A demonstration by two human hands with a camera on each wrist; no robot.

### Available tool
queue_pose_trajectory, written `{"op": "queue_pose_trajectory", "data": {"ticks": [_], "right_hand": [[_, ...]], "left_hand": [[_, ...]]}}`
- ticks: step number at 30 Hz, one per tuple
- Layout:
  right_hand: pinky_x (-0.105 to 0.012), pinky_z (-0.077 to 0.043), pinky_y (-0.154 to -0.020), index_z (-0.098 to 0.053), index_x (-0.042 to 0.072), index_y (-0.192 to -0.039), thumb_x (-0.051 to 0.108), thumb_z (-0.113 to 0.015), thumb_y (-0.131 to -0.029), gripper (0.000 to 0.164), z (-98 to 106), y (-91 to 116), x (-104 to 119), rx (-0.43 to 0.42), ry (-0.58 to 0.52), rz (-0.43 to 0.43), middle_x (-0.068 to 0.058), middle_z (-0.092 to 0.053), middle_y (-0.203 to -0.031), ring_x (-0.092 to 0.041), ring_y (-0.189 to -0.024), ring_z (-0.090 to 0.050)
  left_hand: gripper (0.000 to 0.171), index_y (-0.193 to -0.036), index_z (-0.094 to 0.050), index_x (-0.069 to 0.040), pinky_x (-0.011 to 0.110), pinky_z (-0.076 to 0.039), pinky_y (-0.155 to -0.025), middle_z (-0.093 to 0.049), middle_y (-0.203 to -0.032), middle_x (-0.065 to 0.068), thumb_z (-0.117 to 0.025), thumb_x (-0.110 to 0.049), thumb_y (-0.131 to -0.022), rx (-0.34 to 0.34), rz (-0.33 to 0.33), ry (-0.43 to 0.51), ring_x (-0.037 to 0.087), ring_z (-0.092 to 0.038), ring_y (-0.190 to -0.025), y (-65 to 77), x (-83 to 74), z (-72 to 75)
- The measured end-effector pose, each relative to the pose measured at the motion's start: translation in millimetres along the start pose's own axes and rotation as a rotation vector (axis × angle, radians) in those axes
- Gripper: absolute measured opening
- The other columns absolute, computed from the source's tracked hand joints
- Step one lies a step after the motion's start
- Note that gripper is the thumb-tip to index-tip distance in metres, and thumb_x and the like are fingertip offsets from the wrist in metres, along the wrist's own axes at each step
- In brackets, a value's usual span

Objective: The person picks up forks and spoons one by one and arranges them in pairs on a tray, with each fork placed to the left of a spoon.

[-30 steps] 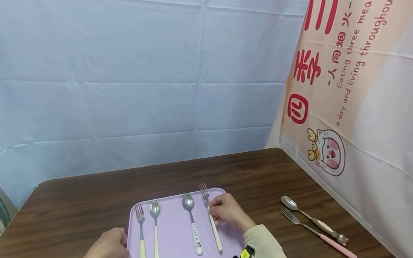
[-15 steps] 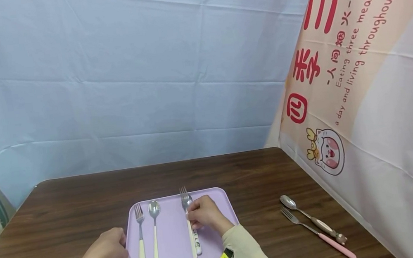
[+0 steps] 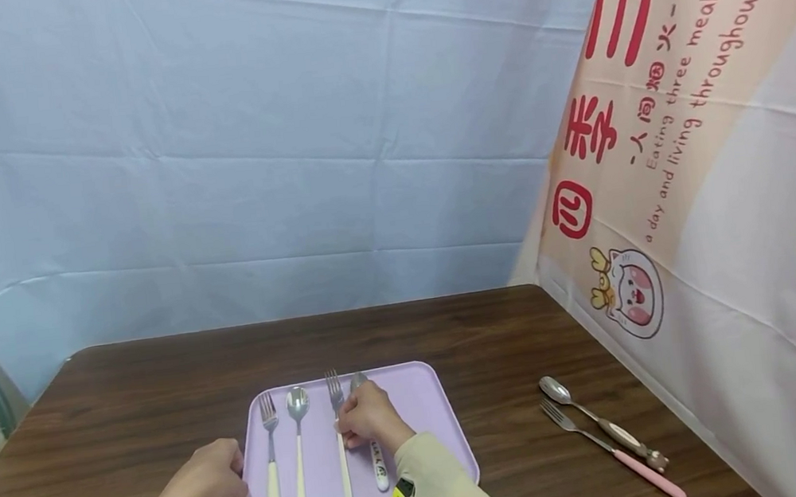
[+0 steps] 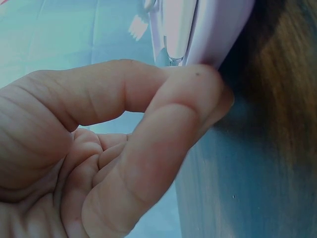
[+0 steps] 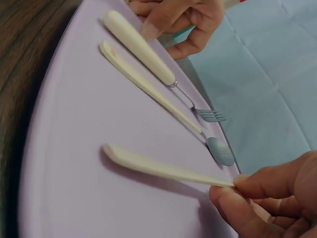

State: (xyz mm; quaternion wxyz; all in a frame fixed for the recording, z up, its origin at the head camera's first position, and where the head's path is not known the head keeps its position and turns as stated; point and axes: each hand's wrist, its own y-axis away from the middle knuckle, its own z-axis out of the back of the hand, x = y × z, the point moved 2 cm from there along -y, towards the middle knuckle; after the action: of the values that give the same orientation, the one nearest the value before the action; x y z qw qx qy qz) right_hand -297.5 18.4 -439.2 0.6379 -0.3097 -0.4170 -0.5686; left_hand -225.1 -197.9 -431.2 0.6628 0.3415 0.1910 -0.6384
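Note:
A lilac tray [image 3: 422,394] lies on the table, its left rim pinched between the thumb and fingers of my left hand [image 3: 208,483]. My right hand [image 3: 371,415] pinches a cream-handled fork [image 3: 346,477] near the top of its handle, over the tray's middle. In the right wrist view the handle end of this fork casts a shadow on the tray. Left of it lie a cream-handled spoon [image 3: 300,474] and another fork [image 3: 273,484] with a thicker cream handle. Partly hidden beneath my right hand is a spoon [image 3: 379,470] with a patterned white handle.
On the brown wooden table [image 3: 496,367], right of the tray, lie a brown-handled spoon [image 3: 602,421] with a small figure at its end and a pink-handled fork [image 3: 638,469]. Cloth sheets hang behind the table and along its right side.
My right hand has carried the fork leftward, from the right side of the patterned spoon, across it, to its left side. My left hand has stayed at the tray's rim.

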Motion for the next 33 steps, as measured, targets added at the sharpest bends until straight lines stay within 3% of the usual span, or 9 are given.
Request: {"op": "queue_pose_trajectory", "data": {"ticks": [10, 19, 33], "right_hand": [[-0.023, -0.052, -0.037, -0.061, 0.000, -0.061, -0.009, -0.065, -0.065, 0.011, -1.6, -1.1, -1.5, -0.020, 0.057, -0.027, -0.006, -0.055, -0.043, -0.012, -0.036, -0.052], [-0.022, -0.050, -0.034, -0.061, 0.005, -0.055, -0.002, -0.066, -0.063, 0.011, 2.0, -1.0, 0.5, -0.064, 0.217, 0.010, -0.005, -0.057, -0.041, -0.012, -0.035, -0.053], [-0.021, -0.048, -0.031, -0.054, 0.005, -0.051, -0.006, -0.065, -0.062, 0.020, 0.4, -0.6, 2.6, -0.093, 0.220, 0.026, -0.006, -0.056, -0.039, -0.013, -0.033, -0.053]], "left_hand": [[0.025, -0.079, -0.042, 0.001, 0.031, -0.053, -0.036, -0.054, -0.049, 0.012, -0.056, 0.009, -0.059, -0.005, -0.011, -0.001, 0.019, -0.054, -0.038, -1.5, 1.0, -0.2], [0.026, -0.079, -0.042, 0.002, 0.031, -0.053, -0.037, -0.054, -0.050, 0.012, -0.056, 0.009, -0.058, -0.004, -0.015, 0.001, 0.020, -0.055, -0.039, -1.6, 0.7, -0.1], [0.025, -0.079, -0.043, 0.002, 0.031, -0.053, -0.037, -0.054, -0.050, 0.012, -0.056, 0.009, -0.059, 0.000, -0.009, 0.000, 0.020, -0.055, -0.039, -1.0, -0.4, -0.6]]}}
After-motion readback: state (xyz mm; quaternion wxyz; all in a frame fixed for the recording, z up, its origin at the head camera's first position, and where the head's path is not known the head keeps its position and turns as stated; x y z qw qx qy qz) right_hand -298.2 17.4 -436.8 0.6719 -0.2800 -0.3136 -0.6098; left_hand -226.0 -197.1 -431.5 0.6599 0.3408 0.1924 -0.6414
